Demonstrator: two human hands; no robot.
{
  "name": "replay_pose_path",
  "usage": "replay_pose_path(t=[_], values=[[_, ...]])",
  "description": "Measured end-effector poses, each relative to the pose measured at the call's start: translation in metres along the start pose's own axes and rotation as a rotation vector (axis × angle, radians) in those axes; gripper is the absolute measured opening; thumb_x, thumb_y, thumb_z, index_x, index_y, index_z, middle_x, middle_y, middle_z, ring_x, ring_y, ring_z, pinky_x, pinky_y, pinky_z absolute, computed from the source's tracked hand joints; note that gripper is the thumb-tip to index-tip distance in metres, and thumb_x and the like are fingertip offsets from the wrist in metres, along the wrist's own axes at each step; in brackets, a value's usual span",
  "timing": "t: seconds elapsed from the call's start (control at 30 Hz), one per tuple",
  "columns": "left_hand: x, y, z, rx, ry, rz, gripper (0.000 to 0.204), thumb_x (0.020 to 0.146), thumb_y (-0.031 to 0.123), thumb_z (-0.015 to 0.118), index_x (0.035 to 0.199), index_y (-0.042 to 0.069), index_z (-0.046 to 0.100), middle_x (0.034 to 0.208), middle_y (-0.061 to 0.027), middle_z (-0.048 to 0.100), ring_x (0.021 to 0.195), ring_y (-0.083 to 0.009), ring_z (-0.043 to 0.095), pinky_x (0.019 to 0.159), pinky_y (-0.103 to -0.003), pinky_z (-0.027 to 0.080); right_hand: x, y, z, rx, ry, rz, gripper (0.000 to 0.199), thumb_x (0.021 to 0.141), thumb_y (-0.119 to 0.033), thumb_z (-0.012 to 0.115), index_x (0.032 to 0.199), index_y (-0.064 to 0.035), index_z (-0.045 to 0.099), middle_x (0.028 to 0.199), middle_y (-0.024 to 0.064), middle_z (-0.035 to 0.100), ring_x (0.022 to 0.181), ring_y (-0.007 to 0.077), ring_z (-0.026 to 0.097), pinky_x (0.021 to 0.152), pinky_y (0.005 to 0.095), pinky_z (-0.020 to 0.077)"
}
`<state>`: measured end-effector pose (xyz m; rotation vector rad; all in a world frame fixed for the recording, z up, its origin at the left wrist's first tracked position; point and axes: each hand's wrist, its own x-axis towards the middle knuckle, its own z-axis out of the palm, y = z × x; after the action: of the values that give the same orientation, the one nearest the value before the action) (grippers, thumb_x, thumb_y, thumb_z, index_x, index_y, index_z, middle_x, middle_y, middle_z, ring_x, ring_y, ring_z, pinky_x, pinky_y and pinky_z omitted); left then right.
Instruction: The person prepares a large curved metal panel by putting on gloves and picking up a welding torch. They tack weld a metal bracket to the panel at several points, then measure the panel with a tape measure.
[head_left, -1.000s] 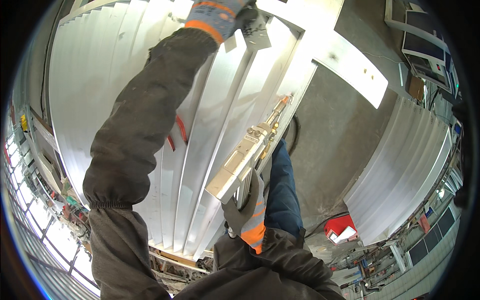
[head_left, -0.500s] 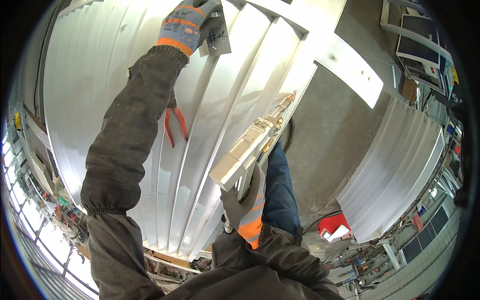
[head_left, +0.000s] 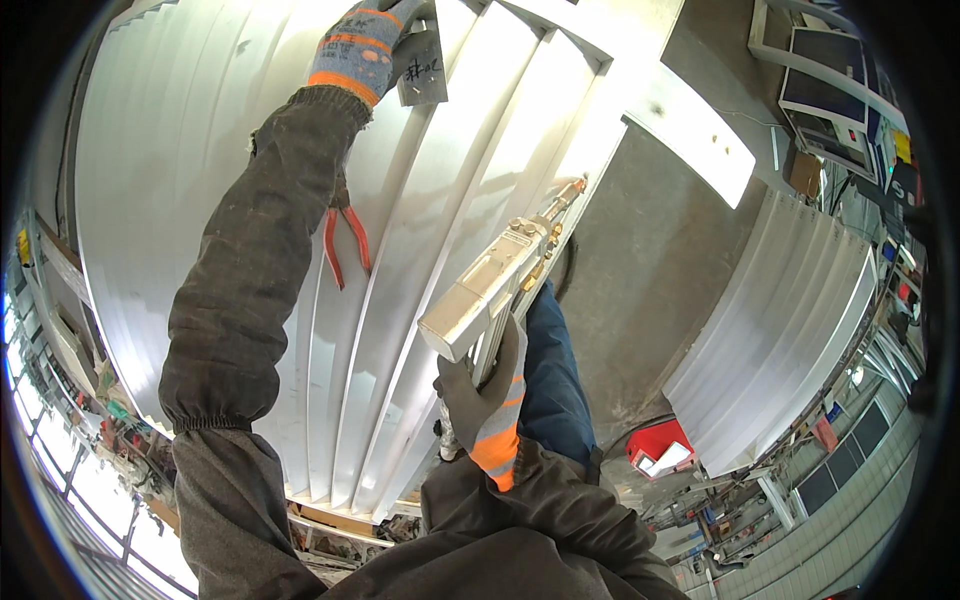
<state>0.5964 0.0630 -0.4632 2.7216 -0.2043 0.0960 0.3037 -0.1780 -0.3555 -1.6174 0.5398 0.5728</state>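
My left hand, in a grey and orange work glove, is closed on a small dark-grey metal plate with handwriting on it. Its fingertips are partly cut off by the upper rim. The plate is over a large white louvred panel. My right hand, gloved too, grips the handle of a handheld laser welding gun. The gun's copper nozzle points away from me at the panel's right edge; whether it touches cannot be made out. Red-handled pliers lie on the slats, their jaws hidden beside my left sleeve.
Another ribbed white panel stands at the right, beyond grey floor. A white strip sticks out from the panel's far right. Near my leg is a red box. Dark-screened equipment stands far right.
The small plate has turned slightly in my left hand. The view has shifted a little, while the welding gun stays at the panel's right edge.
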Motion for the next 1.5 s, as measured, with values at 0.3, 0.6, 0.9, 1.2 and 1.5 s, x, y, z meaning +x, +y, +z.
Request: replay_pose_path(t=[0.3,0.6,0.9,1.2,1.5], values=[[0.015,0.025,-0.013,-0.113,-0.087,-0.362,0.033,0.103,0.03,0.055,0.12,0.005,0.071,0.107,-0.0213,0.073,0.102,-0.0375,0.07,0.09,-0.045,0.057,0.003,-0.015,0.012,0.121,0.044,0.034,0.069,0.093,-0.006,0.065,0.154,-0.0023,0.032,0.107,0.0121,0.06,0.071,0.0153,0.062,0.058,0.0308,0.0543],[0.009,0.02,-0.013,-0.091,-0.024,-0.223,0.031,0.104,0.027,0.056,0.12,0.004,0.069,0.108,-0.019,0.072,0.1,-0.0345,0.069,0.087,-0.043,0.057,-0.001,-0.02,0.011,0.245,0.037,0.107,0.065,0.092,-0.003,0.063,0.15,-0.0019,0.034,0.108,0.0124,0.061,0.07,0.0151,0.061,0.058,0.0315,0.0539],[0.007,0.017,-0.008,-0.07,0.02,-0.139,0.029,0.104,0.024,0.056,0.12,0.004,0.068,0.11,-0.0166,0.07,0.098,-0.0314,0.069,0.085,-0.042,0.057,-0.007,-0.019,0.01,0.253,0.053,0.105,0.072,0.095,-0.007,0.066,0.158,-0.0041,0.031,0.103,0.0068,0.061,0.073,0.0098,0.059,0.061,0.0261,0.0508],[0.005,0.013,0.0,-0.008,0.079,-0.02,0.027,0.104,0.022,0.056,0.12,0.003,0.067,0.111,-0.0142,0.068,0.096,-0.0283,0.068,0.083,-0.04,0.057,-0.021,-0.005,0.0,0.208,0.037,0.032,0.07,0.095,-0.006,0.066,0.158,-0.0024,0.035,0.104,0.0041,0.062,0.075,0.0085,0.06,0.063,0.0257,0.0507],[0.005,0.016,-0.003,0.002,0.056,-0.044,0.031,0.09,0.018,0.071,0.12,0.01,0.066,0.114,-0.0167,0.065,0.107,-0.0376,0.064,0.092,-0.046,0.054,-0.057,0.02,-0.078,-0.064,-0.232,0.019,0.041,0.102,-0.02,0.062,0.136,-0.0005,0.05,0.109,0.0154,0.065,0.089,0.025,0.068,0.069,0.0362,0.0581]])
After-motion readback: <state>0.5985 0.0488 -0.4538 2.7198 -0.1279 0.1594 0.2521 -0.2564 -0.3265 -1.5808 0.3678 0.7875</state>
